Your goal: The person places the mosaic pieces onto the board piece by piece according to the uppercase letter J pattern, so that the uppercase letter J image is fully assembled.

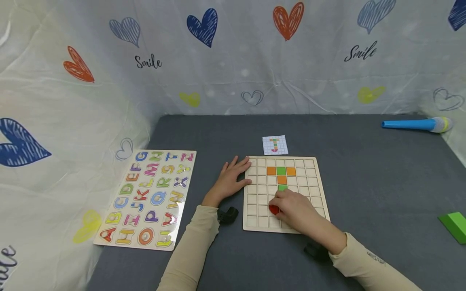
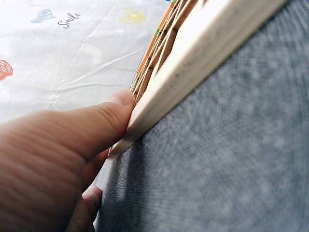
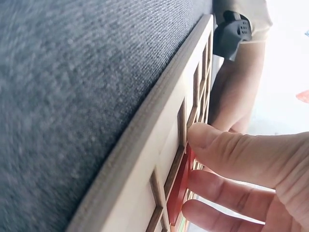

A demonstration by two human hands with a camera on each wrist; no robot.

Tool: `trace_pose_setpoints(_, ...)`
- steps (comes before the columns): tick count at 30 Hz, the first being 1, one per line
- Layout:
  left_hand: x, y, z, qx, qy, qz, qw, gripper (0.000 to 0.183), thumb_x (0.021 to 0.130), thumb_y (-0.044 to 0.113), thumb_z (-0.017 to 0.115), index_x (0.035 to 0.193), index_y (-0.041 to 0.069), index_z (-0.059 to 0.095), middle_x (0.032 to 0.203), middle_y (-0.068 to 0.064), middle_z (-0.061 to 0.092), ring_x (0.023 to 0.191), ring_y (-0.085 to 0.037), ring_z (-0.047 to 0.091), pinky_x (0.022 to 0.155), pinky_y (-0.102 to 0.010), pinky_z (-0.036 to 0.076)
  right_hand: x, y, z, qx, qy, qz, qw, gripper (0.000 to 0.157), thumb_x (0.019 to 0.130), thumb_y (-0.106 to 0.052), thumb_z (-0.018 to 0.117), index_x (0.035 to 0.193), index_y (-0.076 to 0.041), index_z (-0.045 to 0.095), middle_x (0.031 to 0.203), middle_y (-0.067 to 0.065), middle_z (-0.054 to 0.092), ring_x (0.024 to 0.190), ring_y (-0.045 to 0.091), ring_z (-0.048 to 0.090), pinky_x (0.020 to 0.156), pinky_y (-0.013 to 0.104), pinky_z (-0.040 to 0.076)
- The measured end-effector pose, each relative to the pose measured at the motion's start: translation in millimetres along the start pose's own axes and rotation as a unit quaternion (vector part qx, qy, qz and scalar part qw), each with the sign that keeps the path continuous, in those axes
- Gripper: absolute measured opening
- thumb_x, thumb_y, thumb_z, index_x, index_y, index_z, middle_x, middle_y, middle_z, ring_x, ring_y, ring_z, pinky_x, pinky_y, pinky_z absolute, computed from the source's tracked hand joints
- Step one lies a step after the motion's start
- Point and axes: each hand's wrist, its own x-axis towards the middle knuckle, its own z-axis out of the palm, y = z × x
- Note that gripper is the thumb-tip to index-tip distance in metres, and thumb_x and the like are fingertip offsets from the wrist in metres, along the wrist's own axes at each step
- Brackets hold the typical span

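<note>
A wooden grid board (image 1: 262, 222) lies on the dark table, bearing three orange tiles (image 1: 271, 171) and two green tiles (image 1: 281, 171) in a T-like arrangement. My left hand (image 1: 229, 184) rests along the board's left edge, its fingers extended toward the upper corner; in the left wrist view the thumb (image 2: 113, 113) presses the rim. Over the lower middle cells, my right hand (image 1: 296, 208) pinches a small red tile (image 1: 274, 209) with a rounded side. Seen from the right wrist, the red tile (image 3: 178, 189) sits tilted at a cell, with thumb and fingertips against it.
Behind the board lies a small card (image 1: 275, 145) printed with a coloured J on a grid. An alphabet puzzle board (image 1: 153, 238) is at left. A blue toy microphone (image 1: 416, 124) lies at the back right, a green block (image 1: 454, 227) at the right edge. A heart-patterned sheet (image 1: 233, 68) hangs behind.
</note>
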Motion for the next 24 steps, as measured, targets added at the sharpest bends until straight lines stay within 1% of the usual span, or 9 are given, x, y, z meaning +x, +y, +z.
trace_pose_setpoints(10,0.8,0.2,-1.1,0.002,0.001,-0.004,1.0000,0.063,0.089,0.035,0.060,0.143,0.014,0.036,0.151,0.003,0.024,0.141,-0.023,0.008,0.110,-0.051,0.001,-0.5,-0.1,-1.1,0.006,0.000,0.002,1.000,0.025,0.069,-0.009,0.079,0.093,-0.014,0.072,0.081,-0.003,0.058,0.074,0.013,0.051,0.058,0.026,0.044)
trace_pose_setpoints(19,0.0,-0.6,-1.2,0.000,0.000,-0.004,1.0000,0.063,0.089,0.035,0.060,0.143,0.014,0.036,0.151,0.003,0.024,0.141,-0.024,0.008,0.110,-0.052,0.001,0.7,-0.7,1.1,0.002,0.011,-0.004,1.000,0.023,0.069,-0.007,0.079,0.090,-0.013,0.072,0.081,-0.003,0.059,0.075,0.014,0.053,0.059,0.027,0.045)
trace_pose_setpoints(24,0.8,-1.3,-0.7,-0.001,-0.001,-0.003,1.0000,0.063,0.089,0.035,0.060,0.143,0.014,0.036,0.151,0.003,0.024,0.141,-0.024,0.008,0.110,-0.051,0.001,0.5,3.8,-0.4,0.010,0.010,0.001,1.000,0.022,0.071,-0.007,0.077,0.091,-0.013,0.072,0.082,-0.003,0.060,0.075,0.013,0.053,0.059,0.027,0.046)
